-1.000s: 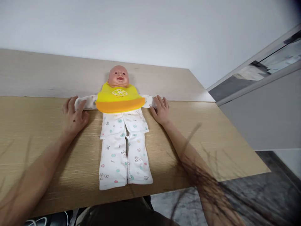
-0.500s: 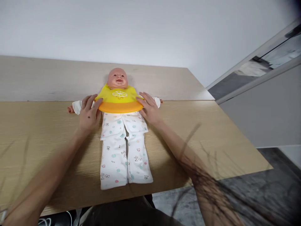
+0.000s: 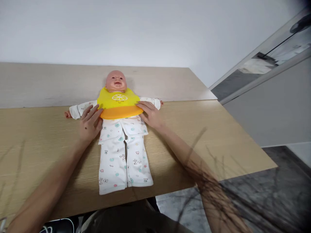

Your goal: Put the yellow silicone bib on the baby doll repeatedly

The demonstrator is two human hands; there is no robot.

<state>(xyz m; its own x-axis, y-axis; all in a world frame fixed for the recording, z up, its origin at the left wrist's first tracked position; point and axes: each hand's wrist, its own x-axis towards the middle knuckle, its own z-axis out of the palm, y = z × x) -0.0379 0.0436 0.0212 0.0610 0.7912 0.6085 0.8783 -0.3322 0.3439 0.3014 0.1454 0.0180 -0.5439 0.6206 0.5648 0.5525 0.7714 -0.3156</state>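
Both hands at the sides of the yellow bib (image 3: 119, 99) on the doll (image 3: 116, 79), as I see it on my feed
Doll lies face up on the worktop (image 3: 199, 139), arms out to the sides, bib over its chest, orange pocket (image 3: 121, 113) at the bib's lower edge; I have the left hand (image 3: 90, 124) at the bib's left edge, fingers extended and slightly bent, and the right hand (image 3: 151, 115) at the opposite edge, fingertips on the pocket's corner; can't tell from here if either one pinches the bib; patterned white top (image 3: 110, 129) shows below the bib, matching trousers (image 3: 138, 161) laid straight toward the near edge; paler board (image 3: 165, 84) runs under the head, against the white wall (image 3: 121, 32)
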